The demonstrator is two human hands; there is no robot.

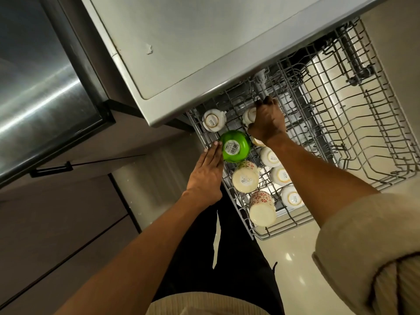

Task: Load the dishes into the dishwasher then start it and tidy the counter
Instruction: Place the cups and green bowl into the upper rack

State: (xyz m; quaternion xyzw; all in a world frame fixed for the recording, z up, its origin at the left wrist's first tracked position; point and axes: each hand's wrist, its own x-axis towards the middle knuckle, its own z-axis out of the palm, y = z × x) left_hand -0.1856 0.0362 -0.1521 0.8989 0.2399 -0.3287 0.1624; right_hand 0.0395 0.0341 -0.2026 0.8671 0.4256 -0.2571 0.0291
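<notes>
Under the counter (204, 42) the rack (341, 142) is pulled out, cups upside down so they'll drain. Right hand (267, 122) grasps a white cup (248, 115), seating it; flat, relaxed left hand (208, 172) steadies the green bowl (235, 145).

**Green among cream**

A bright green bowl (235, 145) carries a white barcode label. The small cups (270, 157) are cream-white; two mugs (261, 206) show red floral print on cream. The rack (341, 123) is grey wire, the floor (291, 264) glossy beige.
</notes>
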